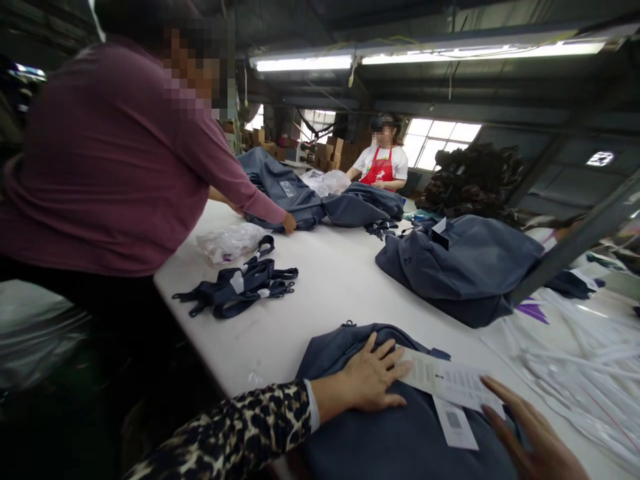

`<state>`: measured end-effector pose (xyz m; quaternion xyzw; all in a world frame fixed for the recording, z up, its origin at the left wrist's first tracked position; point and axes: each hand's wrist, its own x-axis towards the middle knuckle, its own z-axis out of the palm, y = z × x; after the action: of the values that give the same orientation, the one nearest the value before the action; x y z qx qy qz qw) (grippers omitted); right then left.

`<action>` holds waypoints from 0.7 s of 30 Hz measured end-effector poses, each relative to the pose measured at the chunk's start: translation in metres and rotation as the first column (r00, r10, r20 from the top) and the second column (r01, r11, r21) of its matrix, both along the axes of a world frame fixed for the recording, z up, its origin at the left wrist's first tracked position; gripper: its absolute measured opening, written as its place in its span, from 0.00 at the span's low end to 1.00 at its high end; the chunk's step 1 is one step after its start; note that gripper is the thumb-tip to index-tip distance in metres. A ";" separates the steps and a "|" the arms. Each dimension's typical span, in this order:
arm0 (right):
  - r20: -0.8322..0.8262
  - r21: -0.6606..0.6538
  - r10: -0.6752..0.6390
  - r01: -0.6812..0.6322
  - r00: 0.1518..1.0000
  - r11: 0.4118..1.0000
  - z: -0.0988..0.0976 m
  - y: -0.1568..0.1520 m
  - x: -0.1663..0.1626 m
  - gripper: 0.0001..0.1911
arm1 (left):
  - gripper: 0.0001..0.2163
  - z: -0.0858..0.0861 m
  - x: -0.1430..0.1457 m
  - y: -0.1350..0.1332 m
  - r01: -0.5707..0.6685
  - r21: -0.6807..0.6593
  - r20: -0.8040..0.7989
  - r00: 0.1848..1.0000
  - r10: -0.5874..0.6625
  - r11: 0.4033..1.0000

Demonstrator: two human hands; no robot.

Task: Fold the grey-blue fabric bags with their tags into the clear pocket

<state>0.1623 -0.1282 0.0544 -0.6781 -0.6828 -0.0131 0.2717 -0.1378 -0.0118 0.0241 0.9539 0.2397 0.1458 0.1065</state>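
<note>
My left hand (373,379), in a leopard-print sleeve, lies flat with fingers spread on a grey-blue bag (400,440) at the near edge of the white table (340,273). Its fingertips touch a white printed paper tag (450,383) lying on the bag. My right hand (530,433) rests open on the bag at the tag's right end. A smaller white label (455,423) hangs below the tag.
A person in a maroon top (110,160) leans over the table's left side onto a pile of grey bags (300,193). Dark straps (240,287) and a plastic wrapper (227,241) lie nearby. Another bag (460,267) sits right. Clear plastic sleeves (585,373) cover the right. A person in a red apron (383,167) stands far back.
</note>
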 end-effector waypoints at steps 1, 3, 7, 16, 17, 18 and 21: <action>-0.057 0.015 0.075 -0.074 0.996 0.997 0.003 0.026 -0.025 0.26 | 0.32 0.001 -0.001 -0.001 -0.002 0.010 0.010 1.000 0.002 1.000; -0.167 0.062 0.187 -0.179 0.968 0.982 -0.003 0.077 -0.069 0.24 | 0.32 0.004 -0.002 -0.003 -0.002 0.043 0.035 0.999 0.001 0.999; -0.228 0.087 0.287 -0.274 0.930 0.958 -0.040 0.140 -0.110 0.24 | 0.28 0.008 -0.003 -0.006 -0.027 0.083 0.109 0.994 0.017 0.996; -0.274 0.155 0.331 -0.299 0.903 0.942 -0.020 0.131 -0.094 0.18 | 0.11 0.040 -0.026 0.022 -0.341 -0.303 0.370 0.818 0.440 0.890; -0.264 0.161 0.351 -0.317 0.899 0.934 -0.015 0.130 -0.093 0.18 | 0.13 0.044 -0.029 0.025 -0.335 -0.363 0.333 0.825 0.457 0.869; -0.250 0.166 0.368 -0.335 0.896 0.928 -0.011 0.130 -0.093 0.18 | 0.16 0.047 -0.031 0.028 -0.335 -0.409 0.296 0.831 0.471 0.849; -0.198 0.191 0.417 -0.382 0.887 0.904 -0.002 0.129 -0.090 0.17 | 0.20 0.056 -0.037 0.034 -0.315 -0.461 0.210 0.869 0.447 0.830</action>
<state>0.0720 0.0005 0.0525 -0.4975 -0.7683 0.0728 0.3962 -0.1745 0.0222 0.0799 0.8064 0.4329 0.2579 0.3095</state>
